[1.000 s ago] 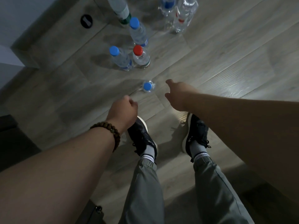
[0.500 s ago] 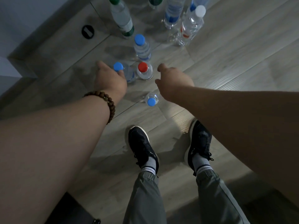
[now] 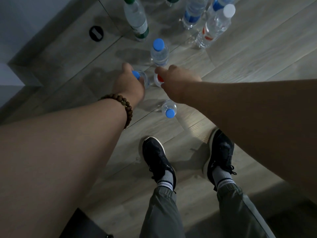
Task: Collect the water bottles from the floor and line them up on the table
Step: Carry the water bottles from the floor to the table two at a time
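Several clear water bottles stand on the wooden floor. My left hand (image 3: 129,84) is wrapped around the neck of a blue-capped bottle (image 3: 143,78), whose cap shows between thumb and fingers. My right hand (image 3: 179,81) curls over a red-capped bottle (image 3: 158,79) right beside it, hiding most of that bottle. Another blue-capped bottle (image 3: 159,53) stands just beyond both hands. A small blue-capped bottle (image 3: 169,109) stands under my right wrist. Farther off are a tall green-labelled bottle (image 3: 137,21), a white-capped bottle (image 3: 214,28) and a blue-labelled bottle (image 3: 192,14). No table is in view.
My two dark shoes (image 3: 157,160) (image 3: 220,155) stand just behind the bottles. A round black floor socket (image 3: 96,33) lies at the upper left near the wall's skirting (image 3: 25,71). A dark object (image 3: 82,225) sits at the bottom left edge.
Both hands have reached forward and down. The left hand has closed around the blue-capped bottle, and the right hand has come over the red-capped bottle.
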### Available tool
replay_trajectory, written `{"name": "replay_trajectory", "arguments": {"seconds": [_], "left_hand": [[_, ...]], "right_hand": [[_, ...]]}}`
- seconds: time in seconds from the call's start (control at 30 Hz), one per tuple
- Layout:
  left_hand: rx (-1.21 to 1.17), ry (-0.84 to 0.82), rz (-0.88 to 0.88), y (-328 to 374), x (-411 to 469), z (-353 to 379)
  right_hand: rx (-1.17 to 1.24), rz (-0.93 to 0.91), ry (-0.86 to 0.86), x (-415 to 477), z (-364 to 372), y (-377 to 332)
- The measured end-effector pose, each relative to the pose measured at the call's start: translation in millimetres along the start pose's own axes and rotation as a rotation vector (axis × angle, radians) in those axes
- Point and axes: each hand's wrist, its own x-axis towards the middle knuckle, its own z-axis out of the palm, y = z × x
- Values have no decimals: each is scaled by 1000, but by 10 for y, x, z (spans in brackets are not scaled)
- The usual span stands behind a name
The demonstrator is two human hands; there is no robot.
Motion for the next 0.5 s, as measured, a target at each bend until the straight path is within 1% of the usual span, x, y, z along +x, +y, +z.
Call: {"name": "replay_trajectory", "arguments": {"seconds": [0.27,0.5], "left_hand": [[63,26,98,-101,8,-63],[101,-17,157,-306,-589,-428]], "right_hand": [[-13,19,16,53,15,-35],[38,135,-7,-437,-230,60]]}}
